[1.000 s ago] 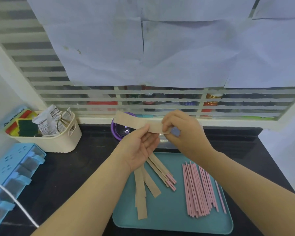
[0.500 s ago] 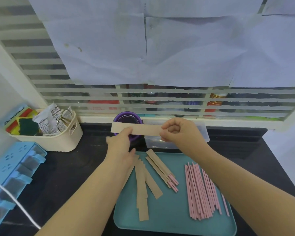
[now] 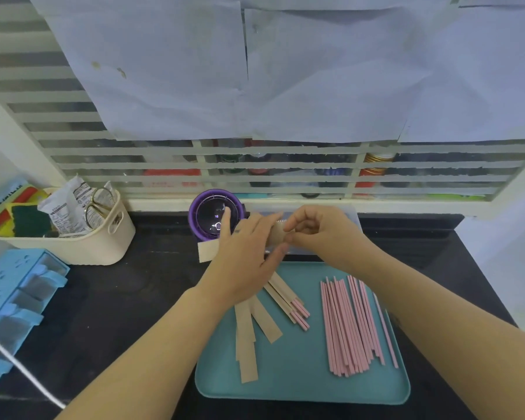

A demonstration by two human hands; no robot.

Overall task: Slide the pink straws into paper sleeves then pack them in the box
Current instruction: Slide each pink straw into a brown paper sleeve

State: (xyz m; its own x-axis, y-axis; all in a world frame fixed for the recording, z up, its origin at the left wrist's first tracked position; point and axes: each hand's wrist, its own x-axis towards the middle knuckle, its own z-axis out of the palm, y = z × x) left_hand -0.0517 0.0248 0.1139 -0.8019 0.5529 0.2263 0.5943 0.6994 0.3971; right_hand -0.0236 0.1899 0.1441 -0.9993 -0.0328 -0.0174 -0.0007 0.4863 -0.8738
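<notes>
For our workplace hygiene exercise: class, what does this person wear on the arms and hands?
Nothing shows. The left hand and right hand are ungloved; the left forearm and right forearm are bare, with no sleeve, watch, ring or bracelet in view.

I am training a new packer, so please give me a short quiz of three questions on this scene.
1. True or false: the loose straws lie on the tray.
2. What do the left hand and the right hand hold between them? A a sleeve, B a straw, C a spoon.
3. Fill in: the scissors sit in the cream ____.
Key: 1 true; 2 A; 3 basket.
</notes>
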